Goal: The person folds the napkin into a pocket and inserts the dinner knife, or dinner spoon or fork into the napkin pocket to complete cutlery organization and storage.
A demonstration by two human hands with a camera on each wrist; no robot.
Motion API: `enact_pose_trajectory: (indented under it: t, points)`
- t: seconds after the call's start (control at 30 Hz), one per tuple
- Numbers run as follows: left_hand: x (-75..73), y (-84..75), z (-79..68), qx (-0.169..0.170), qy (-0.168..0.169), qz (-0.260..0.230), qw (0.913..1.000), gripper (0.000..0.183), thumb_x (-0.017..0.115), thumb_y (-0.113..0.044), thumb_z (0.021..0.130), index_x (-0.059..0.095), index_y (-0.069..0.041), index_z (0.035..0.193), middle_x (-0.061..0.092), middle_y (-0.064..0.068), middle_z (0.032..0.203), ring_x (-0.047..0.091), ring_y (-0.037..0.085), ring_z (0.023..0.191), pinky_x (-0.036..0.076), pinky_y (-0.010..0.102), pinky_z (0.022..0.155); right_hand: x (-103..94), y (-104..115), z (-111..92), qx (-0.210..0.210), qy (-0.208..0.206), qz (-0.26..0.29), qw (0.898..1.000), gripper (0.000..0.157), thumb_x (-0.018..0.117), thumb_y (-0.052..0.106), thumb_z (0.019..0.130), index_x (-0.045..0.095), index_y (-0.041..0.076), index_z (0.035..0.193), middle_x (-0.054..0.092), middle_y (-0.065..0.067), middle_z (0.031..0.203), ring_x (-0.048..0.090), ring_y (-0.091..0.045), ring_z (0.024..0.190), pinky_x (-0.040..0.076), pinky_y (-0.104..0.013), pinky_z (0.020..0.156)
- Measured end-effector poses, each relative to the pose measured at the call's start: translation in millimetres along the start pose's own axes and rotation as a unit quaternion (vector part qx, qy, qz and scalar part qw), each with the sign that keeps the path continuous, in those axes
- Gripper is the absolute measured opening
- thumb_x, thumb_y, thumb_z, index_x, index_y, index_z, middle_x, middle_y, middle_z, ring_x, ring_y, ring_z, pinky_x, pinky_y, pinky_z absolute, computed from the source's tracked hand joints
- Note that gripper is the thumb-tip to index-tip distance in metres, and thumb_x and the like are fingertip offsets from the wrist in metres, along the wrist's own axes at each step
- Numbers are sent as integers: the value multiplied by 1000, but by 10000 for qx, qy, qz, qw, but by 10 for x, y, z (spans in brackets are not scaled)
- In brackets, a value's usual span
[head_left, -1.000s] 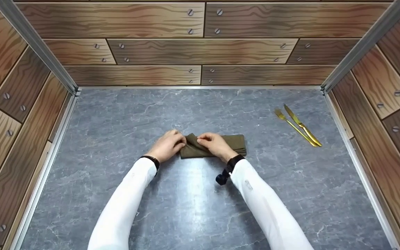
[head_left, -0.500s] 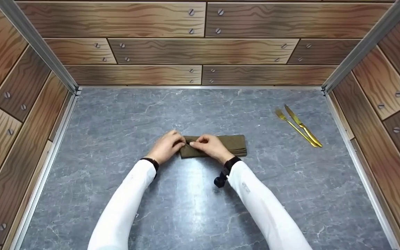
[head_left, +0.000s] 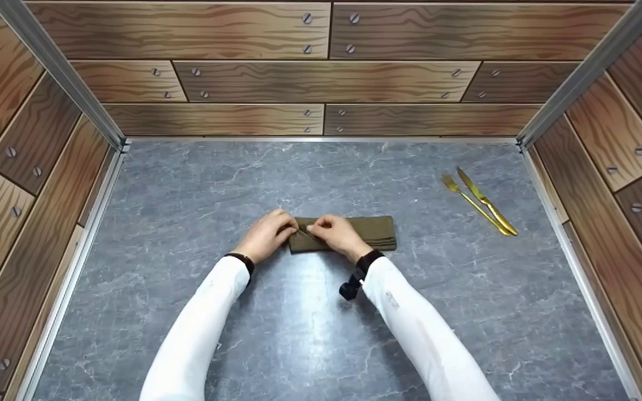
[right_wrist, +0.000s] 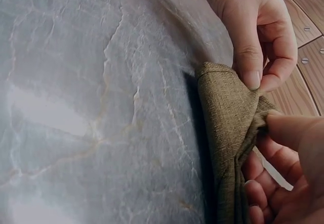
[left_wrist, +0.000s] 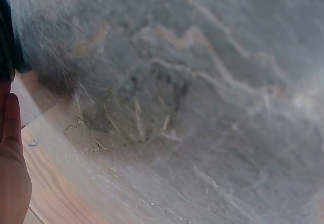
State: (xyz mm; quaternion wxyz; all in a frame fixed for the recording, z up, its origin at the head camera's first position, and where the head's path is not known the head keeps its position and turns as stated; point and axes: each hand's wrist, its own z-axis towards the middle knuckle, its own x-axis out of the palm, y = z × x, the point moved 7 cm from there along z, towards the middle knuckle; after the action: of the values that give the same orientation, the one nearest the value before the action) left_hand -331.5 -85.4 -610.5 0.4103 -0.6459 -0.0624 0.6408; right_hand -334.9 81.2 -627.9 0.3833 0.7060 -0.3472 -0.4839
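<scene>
A folded olive-brown cloth napkin (head_left: 374,231) lies crosswise on the grey marbled tabletop, its layered edges showing at the right end. My left hand (head_left: 265,234) pinches the cloth at its left end between thumb and fingers. Close beside it, my right hand (head_left: 340,234) pinches a fold of the same napkin. In the right wrist view the napkin (right_wrist: 225,117) has a slanting fold where both thumbs press, with the left hand (right_wrist: 266,29) above and the right hand (right_wrist: 298,163) below. Only an edge of my left hand (left_wrist: 12,168) enters the left wrist view.
To the right on the tabletop (head_left: 187,178), a gold fork (head_left: 474,203) and a gold knife (head_left: 485,200) lie side by side, handles nearly touching. Wood-patterned walls (head_left: 321,81) with metal edging stand at the back and both sides.
My right hand has shifted left towards the left hand, and the raised fold between them has been drawn left and lies flatter. The left hand stays at the napkin's left end.
</scene>
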Motion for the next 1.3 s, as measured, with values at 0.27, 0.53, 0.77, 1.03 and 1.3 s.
enact_pose_trajectory:
  t: [0.27,0.53,0.77,1.03,1.3]
  points:
    - [8,-5,-16,-54,89,-5,9999,9,62,-23,96,68,-18,99,63,-1,103,62,16,97,50,36,89,27,3,-13,104,128,-347,9993,15,75,25,84,75,10,84,64,5,80,53,-10,77,41,-21,67]
    - [-5,-13,-22,14,201,-169,9997,7,64,-21,95,67,-17,100,58,1,105,59,17,99,49,37,91,31,-16,-34,138,203,-130,9996,14,72,23,87,70,11,94,66,1,92,55,-12,85,44,-22,75]
    - [-19,-82,-21,206,396,191,9988,7,65,-23,94,68,-20,99,57,1,107,56,19,102,47,38,92,23,-22,-10,233,248,312,9989,12,69,18,89,69,7,92,63,0,91,54,-12,84,42,-22,74]
    - [6,-145,-14,227,576,442,9971,6,65,-27,93,68,-25,98,56,-4,108,54,16,104,47,39,91,18,-16,-6,252,197,260,9991,11,70,17,88,71,6,90,64,1,89,55,-12,83,43,-21,72]
    - [-12,-101,13,-65,515,99,9986,7,63,-28,95,65,-24,101,57,-3,107,55,16,103,46,38,93,39,22,-30,196,605,66,9980,17,71,19,86,71,12,102,67,-2,105,57,-15,96,45,-24,83]
